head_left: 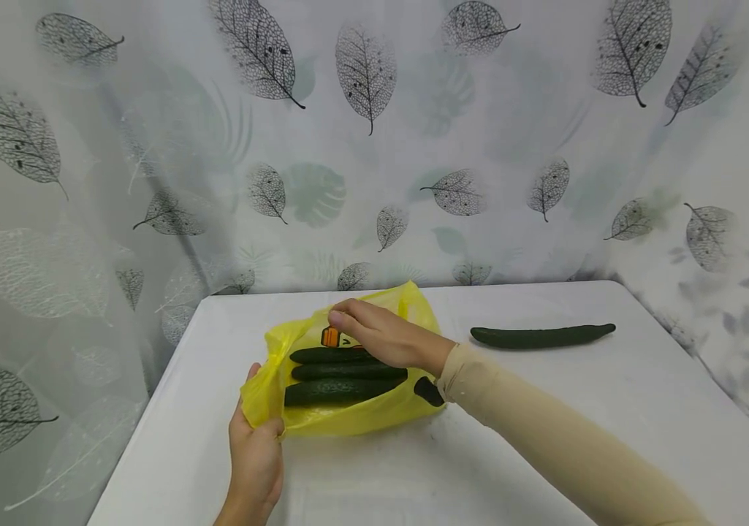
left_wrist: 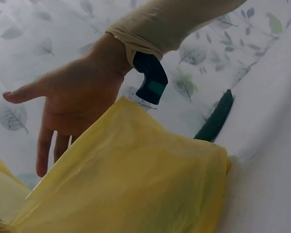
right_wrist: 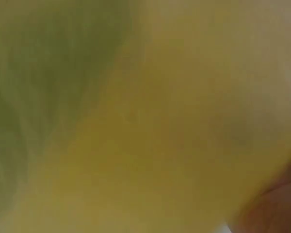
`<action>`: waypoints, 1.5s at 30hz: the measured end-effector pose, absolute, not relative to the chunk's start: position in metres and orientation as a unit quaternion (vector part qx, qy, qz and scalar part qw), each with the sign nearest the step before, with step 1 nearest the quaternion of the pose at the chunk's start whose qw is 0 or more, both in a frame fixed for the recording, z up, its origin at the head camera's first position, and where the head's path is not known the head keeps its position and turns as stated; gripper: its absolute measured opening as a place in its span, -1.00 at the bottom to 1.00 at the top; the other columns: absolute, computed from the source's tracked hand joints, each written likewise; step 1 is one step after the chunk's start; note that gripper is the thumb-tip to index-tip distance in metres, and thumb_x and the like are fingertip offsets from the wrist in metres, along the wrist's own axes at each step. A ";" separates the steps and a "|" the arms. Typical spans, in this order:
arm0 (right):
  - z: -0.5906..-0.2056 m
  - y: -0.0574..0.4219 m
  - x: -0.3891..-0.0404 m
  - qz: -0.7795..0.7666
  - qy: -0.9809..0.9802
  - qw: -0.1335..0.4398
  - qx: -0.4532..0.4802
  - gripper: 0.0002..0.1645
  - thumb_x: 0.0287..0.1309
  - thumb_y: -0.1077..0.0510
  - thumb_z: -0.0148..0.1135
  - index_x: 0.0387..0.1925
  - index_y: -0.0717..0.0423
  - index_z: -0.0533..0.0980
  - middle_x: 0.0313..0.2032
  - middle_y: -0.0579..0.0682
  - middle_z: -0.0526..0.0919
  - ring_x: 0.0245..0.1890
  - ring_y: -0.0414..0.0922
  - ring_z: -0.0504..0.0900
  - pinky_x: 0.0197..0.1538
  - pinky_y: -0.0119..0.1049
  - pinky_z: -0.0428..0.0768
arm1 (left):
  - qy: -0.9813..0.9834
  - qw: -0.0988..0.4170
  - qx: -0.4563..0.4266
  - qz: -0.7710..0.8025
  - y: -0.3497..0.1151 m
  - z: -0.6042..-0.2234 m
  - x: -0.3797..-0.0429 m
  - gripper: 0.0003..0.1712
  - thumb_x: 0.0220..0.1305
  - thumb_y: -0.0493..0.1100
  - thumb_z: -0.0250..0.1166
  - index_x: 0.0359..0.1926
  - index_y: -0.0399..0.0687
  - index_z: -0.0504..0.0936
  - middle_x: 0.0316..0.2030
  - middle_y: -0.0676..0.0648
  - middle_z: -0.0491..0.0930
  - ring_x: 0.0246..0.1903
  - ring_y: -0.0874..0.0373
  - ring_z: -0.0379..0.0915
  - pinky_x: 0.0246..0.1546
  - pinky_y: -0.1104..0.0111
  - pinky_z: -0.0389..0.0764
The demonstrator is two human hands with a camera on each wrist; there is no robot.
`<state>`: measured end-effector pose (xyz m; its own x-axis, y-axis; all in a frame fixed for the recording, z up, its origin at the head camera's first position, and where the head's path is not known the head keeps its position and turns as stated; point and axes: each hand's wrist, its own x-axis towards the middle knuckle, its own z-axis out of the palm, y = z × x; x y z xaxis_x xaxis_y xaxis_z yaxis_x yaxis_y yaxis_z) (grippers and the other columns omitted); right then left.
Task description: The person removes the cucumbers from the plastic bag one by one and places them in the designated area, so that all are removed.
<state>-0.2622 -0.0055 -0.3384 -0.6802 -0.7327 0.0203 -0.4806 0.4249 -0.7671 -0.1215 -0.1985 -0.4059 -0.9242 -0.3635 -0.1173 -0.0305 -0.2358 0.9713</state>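
Note:
A yellow plastic bag (head_left: pixel 361 422) lies on its side with its mouth toward me. Three dark green cucumbers (head_left: pixel 341 392) lie side by side within it. My left hand (head_left: pixel 256 449) grips the bag's left edge, thumb on the near side. Above the cucumbers, my right hand (head_left: pixel 390 334) reaches over the bag, holding nothing. In the left wrist view that right hand (left_wrist: pixel 80 92) has its fingers extended and thumb spread. Blurred yellow plastic (right_wrist: pixel 150 145) fills most of the right wrist view.
Another cucumber (head_left: pixel 541 337) lies on the white table (head_left: pixel 512 438), right of the bag. Behind the table hangs a leaf-patterned curtain (head_left: pixel 374 161). A dark wrist camera (left_wrist: pixel 153 80) is strapped at the right sleeve's cuff.

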 end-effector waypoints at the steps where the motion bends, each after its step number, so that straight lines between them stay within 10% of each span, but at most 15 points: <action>1: -0.340 -0.006 -0.262 -0.407 0.823 0.167 -0.358 -0.13 0.47 -0.47 -0.40 0.42 0.02 0.32 0.26 -0.02 0.49 0.18 -0.10 0.51 0.24 -0.13 0.49 | -0.609 0.110 0.161 -0.769 -0.199 -0.406 -0.121 0.17 -0.03 -0.72 -0.21 0.63 0.03 -0.11 0.55 0.08 -0.03 0.42 0.12 0.04 0.39 0.42 0.21; 45: -0.417 -0.020 -0.245 -0.216 0.903 0.189 -0.319 -0.51 0.16 -0.04 0.50 0.08 0.07 0.68 -0.02 -0.12 0.72 -0.01 -0.14 0.65 0.07 -0.23 0.62 | -0.607 0.108 0.159 -0.771 -0.199 -0.407 -0.122 0.15 0.03 -0.73 -0.19 0.63 0.01 -0.17 0.57 0.11 -0.10 0.45 0.13 -0.01 0.41 0.32 0.18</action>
<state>-0.2452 -0.0203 -0.4165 -0.7257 -0.6575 -0.2027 -0.4945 0.7032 -0.5108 -0.1220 -0.1995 -0.4069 -0.9260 -0.3595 -0.1151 -0.0277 -0.2394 0.9705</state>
